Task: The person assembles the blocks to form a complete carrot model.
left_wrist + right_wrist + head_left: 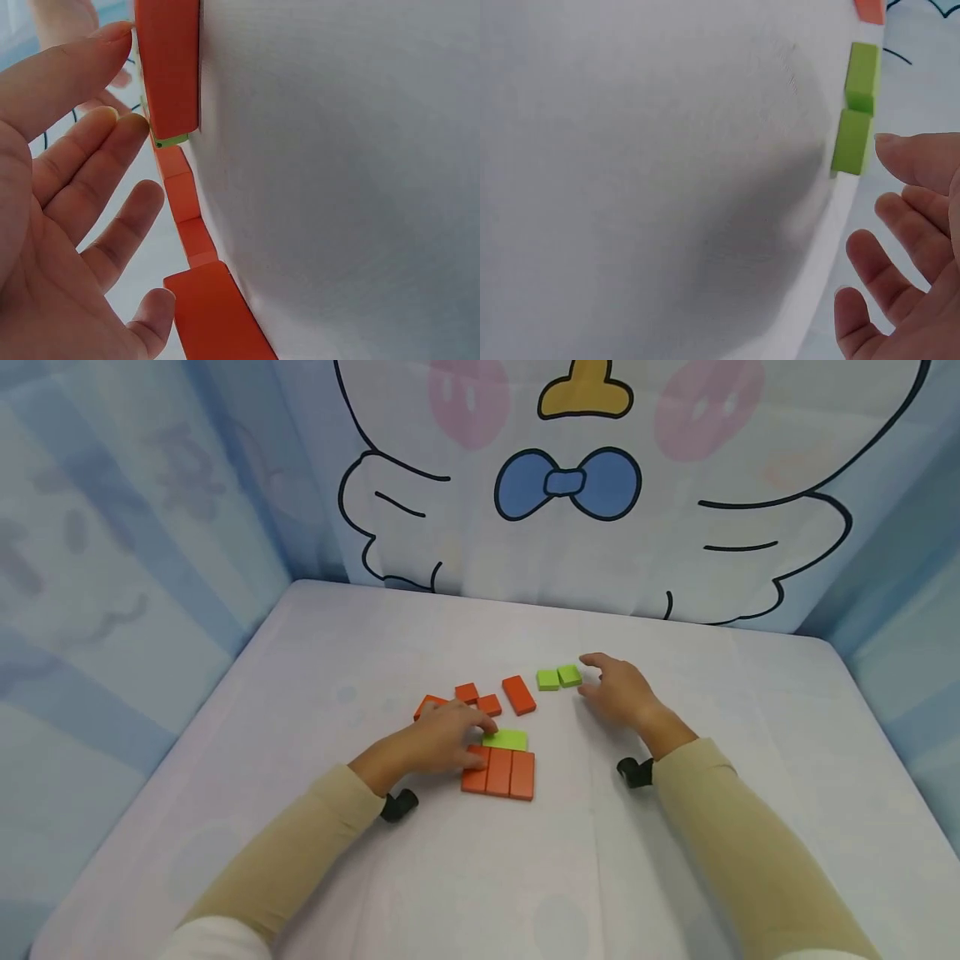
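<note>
Three orange rectangular blocks lie side by side, with a green rectangular block along their far edge. My left hand reaches over their left end, its thumb on the leftmost orange block and a fingertip at the green one. The left wrist view shows those fingers extended rather than wrapped round anything. Two small green square blocks lie farther back, side by side. Just to their right is my right hand, thumb and fingers spread around air; its thumb is beside the nearer green block.
Behind my left hand lie two small orange squares and a partly hidden orange block. A separate orange rectangle sits left of the green squares. The white tabletop meets printed curtains at the back and sides.
</note>
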`<move>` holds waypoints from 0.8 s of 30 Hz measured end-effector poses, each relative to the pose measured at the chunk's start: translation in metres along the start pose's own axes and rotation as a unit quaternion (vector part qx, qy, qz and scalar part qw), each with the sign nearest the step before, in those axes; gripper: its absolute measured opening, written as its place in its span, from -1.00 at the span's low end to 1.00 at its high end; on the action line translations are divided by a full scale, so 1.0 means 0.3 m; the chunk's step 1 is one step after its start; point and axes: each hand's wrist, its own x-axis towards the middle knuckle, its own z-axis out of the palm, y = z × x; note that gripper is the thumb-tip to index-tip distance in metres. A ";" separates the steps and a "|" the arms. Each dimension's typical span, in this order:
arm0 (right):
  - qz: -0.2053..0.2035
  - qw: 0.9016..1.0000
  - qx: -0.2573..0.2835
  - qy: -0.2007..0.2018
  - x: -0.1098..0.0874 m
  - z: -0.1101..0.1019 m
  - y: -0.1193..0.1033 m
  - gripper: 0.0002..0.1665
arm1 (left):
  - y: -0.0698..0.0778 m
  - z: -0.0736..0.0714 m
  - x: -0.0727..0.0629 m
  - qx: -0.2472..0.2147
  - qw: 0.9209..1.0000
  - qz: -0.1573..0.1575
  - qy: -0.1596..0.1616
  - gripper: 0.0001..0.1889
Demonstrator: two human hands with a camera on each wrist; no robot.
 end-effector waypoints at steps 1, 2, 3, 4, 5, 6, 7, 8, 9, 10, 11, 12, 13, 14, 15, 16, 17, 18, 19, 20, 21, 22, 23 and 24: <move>0.000 1.000 -0.002 -0.005 0.010 -0.001 0.004 -0.34 | 0.000 -0.002 0.000 0.000 1.000 0.001 0.000 -0.56; -0.003 1.000 -0.004 -0.010 0.019 0.000 0.008 -0.34 | 0.000 -0.002 0.000 0.000 1.000 0.001 0.000 -0.55; -0.007 1.000 -0.007 -0.016 0.026 0.000 0.011 -0.34 | 0.000 -0.003 0.001 0.001 1.000 0.001 0.000 -0.55; -0.013 1.000 -0.009 -0.021 0.033 0.002 0.012 -0.35 | 0.001 -0.004 0.000 0.000 1.000 0.001 0.000 -0.55; -0.019 0.999 -0.013 -0.024 0.039 0.004 0.013 -0.36 | 0.001 -0.005 0.000 0.000 1.000 0.000 0.000 -0.55; -0.024 0.999 -0.013 -0.026 0.043 0.006 0.013 -0.37 | 0.002 -0.005 0.000 -0.001 1.000 -0.001 0.000 -0.55; -0.027 0.999 -0.012 -0.027 0.047 0.009 0.013 -0.38 | 0.003 -0.005 -0.001 -0.002 1.000 -0.001 0.000 -0.55; -0.030 0.999 -0.011 -0.027 0.050 0.012 0.014 -0.39 | 0.003 -0.005 -0.001 -0.002 1.000 -0.001 -0.001 -0.56; -0.033 0.999 -0.009 -0.026 0.051 0.014 0.013 -0.41 | 0.004 -0.006 -0.002 -0.004 1.000 -0.001 -0.001 -0.56; -0.037 0.999 -0.006 -0.023 0.052 0.017 0.013 -0.42 | 0.005 -0.007 -0.002 -0.006 1.000 -0.002 -0.001 -0.56; -0.040 0.999 -0.003 -0.022 0.053 0.020 0.012 -0.43 | 0.005 -0.007 -0.003 -0.005 1.000 -0.003 -0.001 -0.57; -0.044 0.999 0.000 -0.020 0.054 0.022 0.011 -0.44 | 0.005 -0.007 -0.004 -0.006 1.000 -0.003 0.000 -0.57; -0.048 0.999 0.001 -0.018 0.055 0.024 0.011 -0.44 | 0.006 -0.008 -0.004 -0.006 1.000 -0.002 0.000 -0.57; -0.053 0.998 0.002 -0.016 0.056 0.025 0.010 -0.45 | 0.006 -0.009 -0.004 -0.007 1.000 -0.004 0.001 -0.57; -0.057 0.998 0.003 -0.013 0.057 0.025 0.008 -0.46 | 0.006 -0.009 -0.004 -0.008 1.000 -0.004 0.001 -0.57; -0.059 0.998 0.002 -0.010 0.059 0.025 0.005 -0.46 | 0.006 -0.009 -0.003 -0.009 1.000 -0.005 0.001 -0.57; -0.058 0.998 0.002 -0.007 0.061 0.024 0.003 -0.47 | 0.006 -0.009 -0.004 -0.011 1.000 -0.004 0.001 -0.57; -0.056 0.998 0.002 -0.004 0.064 0.023 0.000 -0.48 | 0.005 -0.008 -0.003 -0.012 1.000 -0.003 0.001 -0.57; -0.053 0.999 0.001 -0.002 0.067 0.021 -0.003 -0.48 | 0.005 -0.007 -0.003 -0.012 1.000 -0.003 0.000 -0.57; -0.049 0.999 0.000 -0.001 0.071 0.019 -0.006 -0.48 | 0.005 -0.007 -0.003 -0.013 1.000 -0.003 -0.001 -0.57; -0.046 0.999 -0.003 -0.001 0.076 0.017 -0.009 -0.49 | 0.004 -0.006 -0.003 -0.012 1.000 -0.002 -0.001 -0.57; -0.044 0.999 -0.006 -0.004 0.081 0.015 -0.013 -0.49 | 0.004 -0.005 -0.002 -0.012 1.000 -0.001 -0.001 -0.57; -0.046 0.999 -0.009 -0.007 0.085 0.013 -0.017 -0.49 | 0.004 -0.005 -0.003 -0.010 1.000 0.000 -0.001 -0.57; -0.047 0.999 -0.014 -0.011 0.090 0.011 -0.020 -0.49 | 0.004 -0.005 -0.003 -0.009 1.000 0.001 -0.001 -0.57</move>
